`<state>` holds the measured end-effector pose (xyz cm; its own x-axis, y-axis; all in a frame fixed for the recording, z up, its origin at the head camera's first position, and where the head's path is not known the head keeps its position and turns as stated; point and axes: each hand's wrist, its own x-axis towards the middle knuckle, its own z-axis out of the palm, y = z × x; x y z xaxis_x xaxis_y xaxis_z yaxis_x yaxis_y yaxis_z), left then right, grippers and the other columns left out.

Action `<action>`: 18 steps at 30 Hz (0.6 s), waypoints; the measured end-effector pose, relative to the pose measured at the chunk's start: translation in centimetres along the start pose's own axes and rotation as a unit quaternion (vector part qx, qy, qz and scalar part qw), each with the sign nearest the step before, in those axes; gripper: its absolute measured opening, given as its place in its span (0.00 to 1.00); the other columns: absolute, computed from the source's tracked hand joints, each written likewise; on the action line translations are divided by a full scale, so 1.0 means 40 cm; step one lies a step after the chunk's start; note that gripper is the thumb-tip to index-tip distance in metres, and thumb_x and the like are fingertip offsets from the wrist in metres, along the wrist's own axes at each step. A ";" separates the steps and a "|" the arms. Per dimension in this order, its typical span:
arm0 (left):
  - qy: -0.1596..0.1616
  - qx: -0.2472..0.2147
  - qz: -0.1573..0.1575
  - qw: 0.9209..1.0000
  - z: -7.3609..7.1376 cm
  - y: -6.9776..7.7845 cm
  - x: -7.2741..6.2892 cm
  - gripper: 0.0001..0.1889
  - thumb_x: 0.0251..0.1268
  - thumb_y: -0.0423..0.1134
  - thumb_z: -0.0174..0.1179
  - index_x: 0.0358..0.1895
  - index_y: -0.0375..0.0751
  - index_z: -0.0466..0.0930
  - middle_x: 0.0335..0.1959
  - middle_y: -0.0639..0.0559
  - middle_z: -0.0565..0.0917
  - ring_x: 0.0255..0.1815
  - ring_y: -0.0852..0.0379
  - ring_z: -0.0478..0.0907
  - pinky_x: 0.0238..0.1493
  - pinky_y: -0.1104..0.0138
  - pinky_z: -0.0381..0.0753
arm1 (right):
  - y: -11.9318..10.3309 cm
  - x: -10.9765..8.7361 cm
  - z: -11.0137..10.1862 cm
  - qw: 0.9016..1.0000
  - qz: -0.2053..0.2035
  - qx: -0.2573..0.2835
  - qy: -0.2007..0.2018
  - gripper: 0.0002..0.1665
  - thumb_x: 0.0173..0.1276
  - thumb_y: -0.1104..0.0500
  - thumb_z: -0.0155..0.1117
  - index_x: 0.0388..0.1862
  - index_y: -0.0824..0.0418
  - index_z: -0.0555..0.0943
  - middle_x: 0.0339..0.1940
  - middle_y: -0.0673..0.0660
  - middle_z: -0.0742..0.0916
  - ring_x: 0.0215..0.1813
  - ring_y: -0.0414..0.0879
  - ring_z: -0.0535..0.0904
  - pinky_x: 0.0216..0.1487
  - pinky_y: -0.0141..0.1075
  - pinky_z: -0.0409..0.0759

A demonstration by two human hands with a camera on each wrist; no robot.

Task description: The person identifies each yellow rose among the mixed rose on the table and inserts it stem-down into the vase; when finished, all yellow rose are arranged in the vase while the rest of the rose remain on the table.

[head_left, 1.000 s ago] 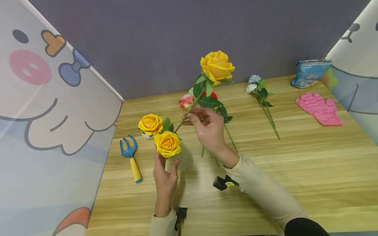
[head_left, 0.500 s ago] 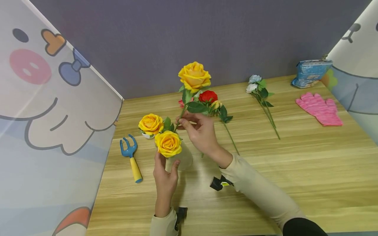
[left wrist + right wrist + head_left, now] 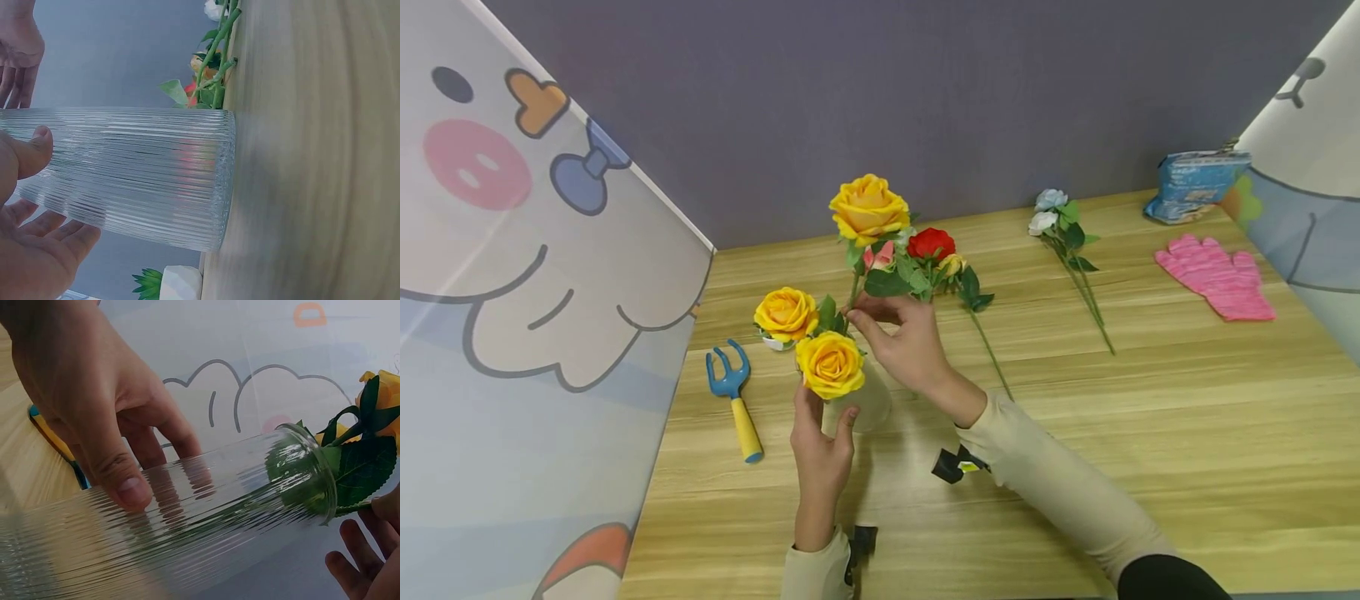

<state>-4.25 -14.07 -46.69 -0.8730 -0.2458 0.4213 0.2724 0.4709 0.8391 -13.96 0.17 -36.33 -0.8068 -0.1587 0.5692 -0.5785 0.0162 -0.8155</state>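
Observation:
A clear ribbed glass vase [image 3: 137, 169] stands on the wooden table. My left hand [image 3: 822, 450] grips its side, thumb and fingers around the glass. Two yellow roses [image 3: 831, 365] lean over the left of the vase's mouth, their stems inside. Just above the rim my right hand [image 3: 910, 346] pinches the stem of another yellow rose [image 3: 869, 210], whose bloom rises upright toward the back wall. Green stems show through the ribbed glass in the right wrist view, where leaves [image 3: 365, 465] crowd the rim beside my right fingers.
Behind the right hand lie a red flower [image 3: 931, 243] and other blooms. A blue-and-yellow hand fork [image 3: 737, 400] is at left, near a white pot [image 3: 181, 283] with a succulent. Farther right are pale flowers [image 3: 1049, 211], a pink glove [image 3: 1217, 279] and a blue bag [image 3: 1198, 185].
My right hand has moved left and down with the yellow rose, its stem sinking lower at the vase's mouth and its bloom turning more upright. The left hand has stayed on the vase.

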 end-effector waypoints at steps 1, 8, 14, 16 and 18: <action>0.000 0.001 -0.001 1.000 -0.001 0.000 0.000 0.41 0.60 0.19 0.68 0.76 0.25 0.57 0.75 0.31 0.67 0.75 0.32 0.67 0.74 0.50 0.69 | 0.001 0.000 0.000 1.000 0.001 -0.002 -0.002 0.05 0.67 0.72 0.70 0.38 0.76 0.87 0.36 0.67 0.91 0.41 0.60 0.90 0.49 0.48 0.90; 0.003 0.005 -0.005 1.000 -0.006 -0.001 0.000 0.42 0.61 0.21 0.68 0.77 0.26 0.57 0.76 0.32 0.67 0.75 0.32 0.67 0.74 0.49 0.69 | 0.010 -0.005 0.003 0.999 0.013 -0.019 -0.022 0.06 0.67 0.71 0.70 0.40 0.75 0.88 0.37 0.67 0.91 0.42 0.60 0.90 0.51 0.49 0.90; 0.004 0.007 0.003 1.000 -0.005 -0.004 -0.001 0.41 0.62 0.20 0.67 0.76 0.26 0.57 0.74 0.30 0.68 0.73 0.29 0.68 0.71 0.44 0.70 | 0.036 -0.015 -0.013 0.996 0.008 -0.070 -0.063 0.07 0.68 0.70 0.67 0.43 0.72 0.88 0.42 0.65 0.91 0.50 0.59 0.88 0.58 0.51 0.86; 0.002 0.006 0.003 1.000 -0.003 -0.005 -0.002 0.40 0.62 0.20 0.67 0.76 0.25 0.57 0.73 0.29 0.68 0.73 0.29 0.68 0.71 0.44 0.70 | 0.053 -0.024 -0.031 0.993 0.024 -0.079 -0.080 0.09 0.68 0.71 0.64 0.44 0.71 0.88 0.44 0.64 0.91 0.52 0.58 0.87 0.59 0.52 0.85; 0.000 0.003 0.001 1.000 -0.002 -0.006 -0.003 0.39 0.62 0.20 0.68 0.75 0.24 0.58 0.73 0.29 0.69 0.74 0.30 0.68 0.72 0.44 0.69 | 0.072 -0.038 -0.055 0.991 0.050 -0.087 -0.091 0.11 0.69 0.72 0.62 0.45 0.70 0.88 0.45 0.63 0.91 0.52 0.58 0.88 0.57 0.53 0.86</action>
<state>-4.18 -14.22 -46.89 -0.8722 -0.2452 0.4232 0.2718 0.4765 0.8361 -14.67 2.65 -39.32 -0.8354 -0.3220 0.4454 -0.5215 0.2082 -0.8275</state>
